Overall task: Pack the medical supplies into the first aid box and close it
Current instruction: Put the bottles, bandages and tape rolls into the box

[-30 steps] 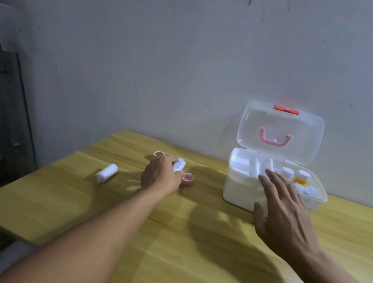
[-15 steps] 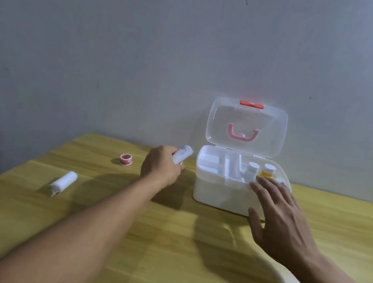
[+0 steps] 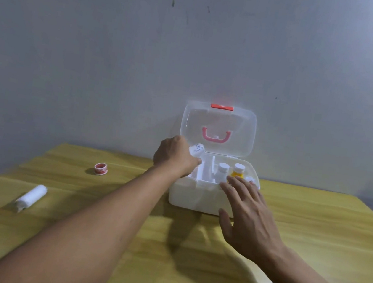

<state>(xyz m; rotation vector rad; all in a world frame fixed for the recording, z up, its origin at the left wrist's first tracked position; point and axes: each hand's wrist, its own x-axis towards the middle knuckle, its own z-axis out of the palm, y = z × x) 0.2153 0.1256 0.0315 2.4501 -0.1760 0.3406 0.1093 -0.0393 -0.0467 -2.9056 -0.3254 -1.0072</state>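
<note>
The left hand (image 3: 174,157) held a small white bottle (image 3: 196,151) over the left compartment of the open first aid box (image 3: 199,198), its fingers curled around the bottle's lower part. The right hand (image 3: 245,215) hovered at the box's front right, fingers (image 3: 238,184) spread and empty. A gauze roll (image 3: 30,198) and tape roll (image 3: 101,169) lay on the surface (image 3: 312,231), well apart from both hands.

Left hand (image 3: 174,157) grips a small white bottle (image 3: 196,151) over the open first aid box (image 3: 196,198), just beside the right hand (image 3: 245,215), fingers spread at its front rim. Tape roll (image 3: 100,169) and gauze roll (image 3: 31,197) lie well left on the worktop (image 3: 142,243).
</note>
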